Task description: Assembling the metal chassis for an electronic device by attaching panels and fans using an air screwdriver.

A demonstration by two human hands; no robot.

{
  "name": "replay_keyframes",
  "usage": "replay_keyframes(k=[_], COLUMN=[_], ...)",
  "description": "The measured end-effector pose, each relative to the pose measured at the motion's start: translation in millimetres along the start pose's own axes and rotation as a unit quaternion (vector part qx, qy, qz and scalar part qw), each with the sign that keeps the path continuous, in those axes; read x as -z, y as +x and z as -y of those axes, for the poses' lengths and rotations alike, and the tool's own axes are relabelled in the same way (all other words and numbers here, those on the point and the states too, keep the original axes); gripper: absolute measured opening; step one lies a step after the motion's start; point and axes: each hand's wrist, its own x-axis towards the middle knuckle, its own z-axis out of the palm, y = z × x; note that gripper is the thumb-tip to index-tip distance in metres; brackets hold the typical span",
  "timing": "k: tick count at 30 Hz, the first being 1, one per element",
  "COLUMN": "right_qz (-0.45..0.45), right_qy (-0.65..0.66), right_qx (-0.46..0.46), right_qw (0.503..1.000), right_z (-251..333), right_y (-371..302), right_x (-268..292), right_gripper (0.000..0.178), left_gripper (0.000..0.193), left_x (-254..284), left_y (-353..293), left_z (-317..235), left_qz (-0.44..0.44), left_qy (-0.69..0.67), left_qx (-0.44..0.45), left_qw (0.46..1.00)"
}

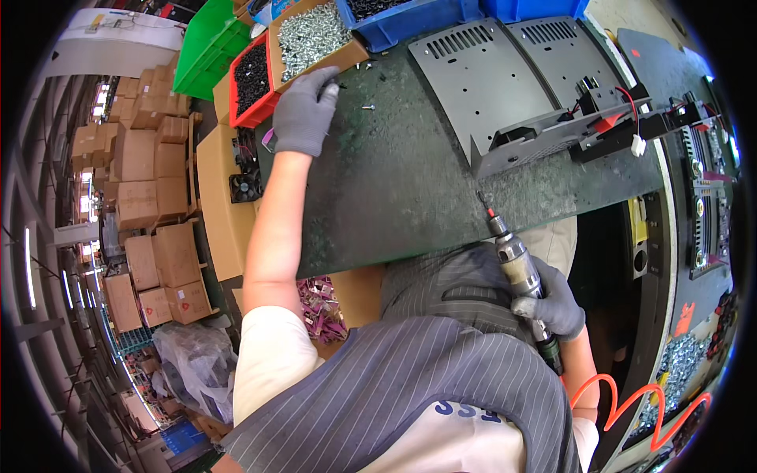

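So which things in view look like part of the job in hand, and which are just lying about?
Likely part of the job:
power screwdriver, held in the right hand
silver screws, beside the left hand
grey metal panels on the bench

Seemingly just lying about:
stacked cartons
crumpled clear plastic
black fan

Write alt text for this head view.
The gloved right hand holds a power driver at the near edge of a dark workbench; the gloved left hand is beside a red bin of black screws and a cardboard box of silver screws. Beyond the driver are gray slotted panels.
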Motion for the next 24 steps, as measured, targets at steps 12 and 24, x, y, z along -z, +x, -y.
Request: replay_keyframes(k=[12,24], right_qz=[-0.008,0.107], right_qy=[0.003,0.0], right_qx=[-0.002,0.049], right_qw=[1.0,0.993], right_z=[-7,31], right_y=[-1,-10], right_x=[1,-11], right_gripper=[0.068,0.082], left_gripper=[0.017,0.025], left_x=[-5,-6], left_y=[25,-117], left_z=[-34,-126], left_qz=[0.174,0.308], left_qy=[0.329,-0.698], left_qx=[-0.025,0.231], left_qw=[0.928,0.604])
